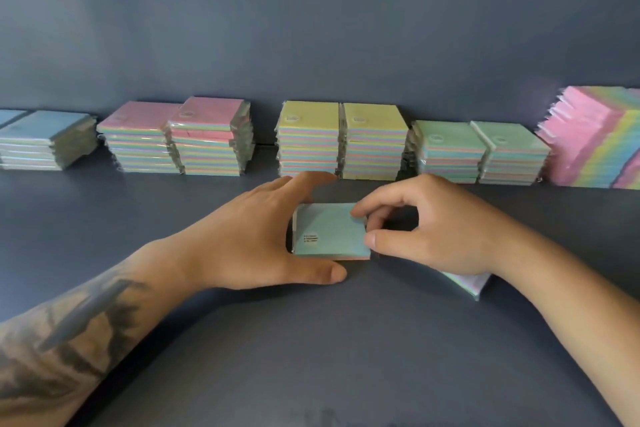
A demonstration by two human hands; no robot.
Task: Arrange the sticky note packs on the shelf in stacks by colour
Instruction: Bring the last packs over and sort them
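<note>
Sticky note pack (329, 230): flat on the dark shelf (311, 357) at middle frame, between my two hands; green top sheet, a pink layer showing along its near edge, clear wrap, a small round label at lower left of its face.
Left hand (249, 236): spread wide around the pack's left side, thumb lying along the near edge and fingers reaching over the far edge; it cups the pack more than it grips, and I can't tell how firmly it touches.
Right hand (426, 225): fingers curled, thumb and forefinger pinching the pack's right edge.
Second pack (467, 282): lower right of centre, half hidden under my right wrist; pale green, wrapped.
Risk, slipping: the wrap looks slick, so a light pinch on one edge could let the pack slide out as I lift.
Risk, wrist: my right forearm lies over the second pack and could drag it along.
Risk, wrong stack: the green top belongs with the green stacks (478, 152) at right of the back row; blue stacks (45, 142) at far left look similar and could mislead me.
Risk, toppling: the pink stacks (176, 139) and yellow stacks (341, 142) stand close together, so a careless reach could knock one.
Far right: a leaning rainbow pile (595, 142), unevenly edged.
</note>
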